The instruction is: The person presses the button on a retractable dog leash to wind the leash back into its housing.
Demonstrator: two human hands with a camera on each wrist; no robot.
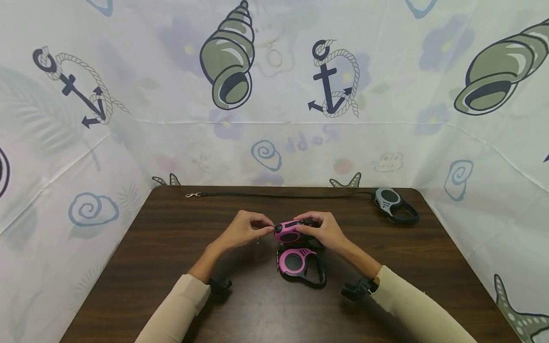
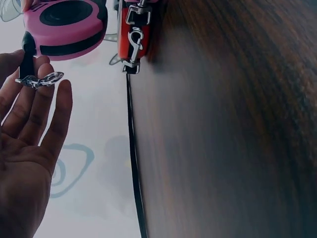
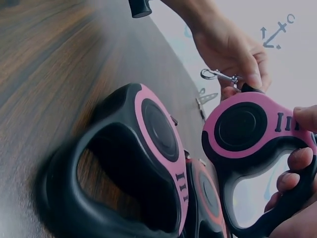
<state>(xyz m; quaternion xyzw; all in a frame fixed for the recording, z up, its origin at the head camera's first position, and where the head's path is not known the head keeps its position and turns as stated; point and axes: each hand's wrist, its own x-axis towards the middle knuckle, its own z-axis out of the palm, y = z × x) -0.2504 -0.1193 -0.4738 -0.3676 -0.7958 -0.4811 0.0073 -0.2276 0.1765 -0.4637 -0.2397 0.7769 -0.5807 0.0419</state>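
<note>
- The person held a pink retractable leash (image 1: 288, 231) just above the dark wooden table (image 1: 429, 257), near its middle.
- The right hand (image 1: 326, 229) was wrapped through the handle, fingers (image 3: 292, 181) curled round the black grip and the thumb on top of the housing.
- The left hand (image 1: 245, 227) pinched the metal snap clip (image 3: 218, 76) at the leash's mouth between thumb and fingertips; the other fingers looked loosely spread.
- It seemed the step in hand was drawing the cord out of the housing, barely begun: the clip sat right at the case.
- The next move would call for a steady pull leftward while the right hand kept the case firm.
- A second pink leash (image 1: 299, 265) lay flat just below; beside it sat what may be a red one (image 3: 208, 196), though it was blurred.
- A grey leash (image 1: 392, 204) lay at the far right corner, its cord (image 1: 283, 194) stretched along the back edge.
</note>
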